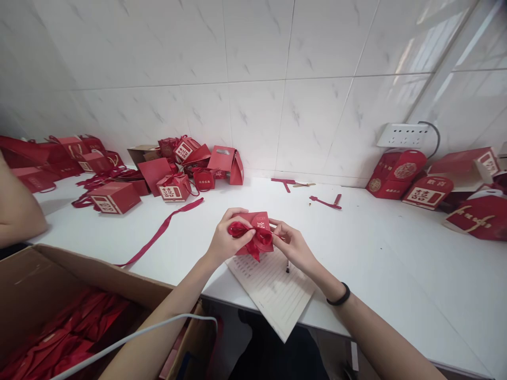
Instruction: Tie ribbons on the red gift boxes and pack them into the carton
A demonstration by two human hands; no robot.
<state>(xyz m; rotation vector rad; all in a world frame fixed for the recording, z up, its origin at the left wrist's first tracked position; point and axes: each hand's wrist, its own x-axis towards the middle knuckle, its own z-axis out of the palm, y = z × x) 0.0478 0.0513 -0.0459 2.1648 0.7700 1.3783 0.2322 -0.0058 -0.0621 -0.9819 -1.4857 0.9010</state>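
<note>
I hold a small red gift box (259, 219) over the white table (380, 253), just above a lined paper sheet (273, 287). A red ribbon bow (251, 237) sits on the box's near side. My left hand (225, 237) is closed, pinching the bow's left loop with its fingers wrapped round the box. My right hand (289, 243) is closed too, pinching the bow's right side. A black band (339, 298) circles my right wrist.
Several red gift boxes (114, 196) and bags lie at the back left, with a loose red ribbon (162, 229) trailing forward. More red boxes (396, 171) stand at the right under a power strip (402, 135). A cardboard carton (59, 311) of red packaging is at lower left. Another person's arm (18, 208) shows at the left edge.
</note>
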